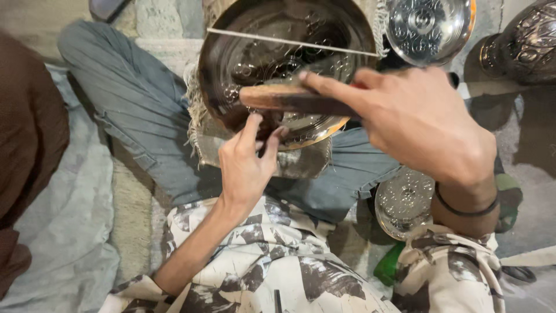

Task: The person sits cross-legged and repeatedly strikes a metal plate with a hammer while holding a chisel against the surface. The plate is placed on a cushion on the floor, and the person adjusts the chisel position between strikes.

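Note:
A large round metal dish (231, 58) with embossed patterns leans tilted on a block in my lap. My left hand (246, 162) grips the dish's near rim, with thumb and fingers pinched at the lower edge. My right hand (417, 122) is closed around a wooden-handled tool (289, 98), index finger stretched along the handle. The tool's head lies over the inside of the dish. A thin straight rod (289, 42) crosses the dish near its top.
A smaller patterned metal dish (425, 23) stands at the top right, beside a dark embossed metal vessel (530, 40). Another small shiny dish (402, 200) lies by my right forearm, with a green object (388, 264) below it. Grey cloth (63, 226) covers the floor at left.

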